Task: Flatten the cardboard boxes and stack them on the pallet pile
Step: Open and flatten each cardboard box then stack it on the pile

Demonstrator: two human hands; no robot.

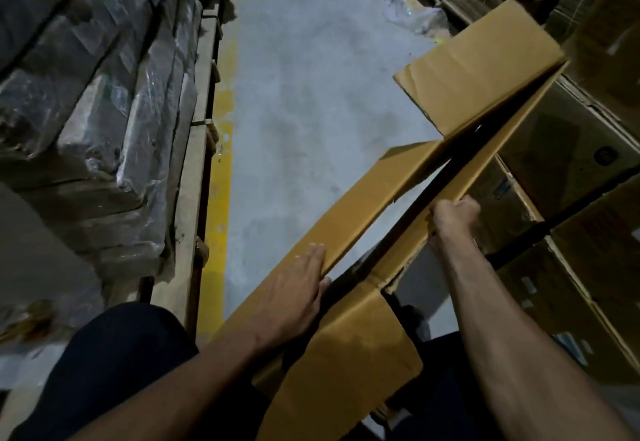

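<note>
Left hand (294, 293) flat with straight fingers pointing far, thumb tucked over an edge on its right, bare forearm reaching in from near left, right hand (454, 215) curled in a gripping fist farther off, right forearm extended from near right

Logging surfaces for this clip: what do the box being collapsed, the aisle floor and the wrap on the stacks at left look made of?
Box: brown corrugated cardboard, matte; creased flaps and torn edges show.
Floor: likely smooth concrete, grey and mottled, with a worn yellow painted stripe.
Wrap: seemingly clear plastic film, glossy and wrinkled, catching highlights.
</note>
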